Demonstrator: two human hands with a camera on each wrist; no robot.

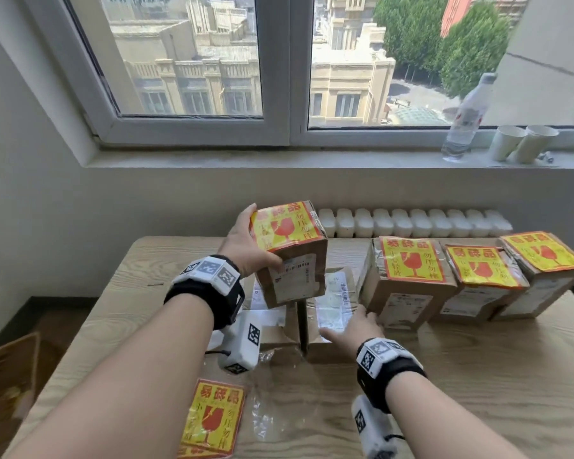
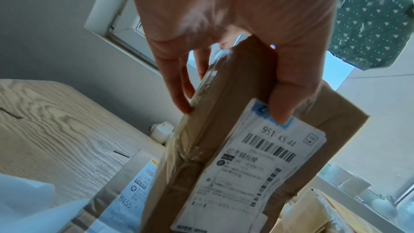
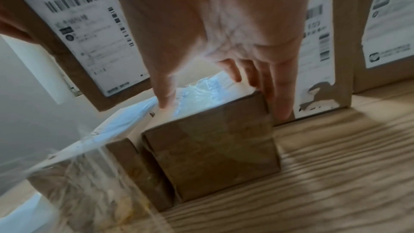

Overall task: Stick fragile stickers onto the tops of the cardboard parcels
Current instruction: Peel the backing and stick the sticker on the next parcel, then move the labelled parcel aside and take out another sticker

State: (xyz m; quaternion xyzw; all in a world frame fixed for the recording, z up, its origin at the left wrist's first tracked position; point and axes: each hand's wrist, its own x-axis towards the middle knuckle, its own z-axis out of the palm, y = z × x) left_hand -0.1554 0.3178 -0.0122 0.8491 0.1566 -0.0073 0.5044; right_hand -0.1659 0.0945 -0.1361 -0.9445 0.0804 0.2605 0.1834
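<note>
Left hand [image 1: 246, 241] grips the stickered parcel [image 1: 290, 253] aloft, presumably bound for the labelled row [image 1: 478, 276] right of it, while right hand [image 1: 353, 329], fingers extended, reaches onto the unlabelled parcel [image 1: 332, 313] beneath it.

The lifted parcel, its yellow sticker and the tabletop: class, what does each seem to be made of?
Lifted parcel: brown matte cardboard, with glossy clear tape wrinkled along its edges.
Yellow sticker: probably coated paper, printed red, slightly shiny.
Tabletop: pale wood grain, perhaps laminate; the pictures leave that open.
</note>
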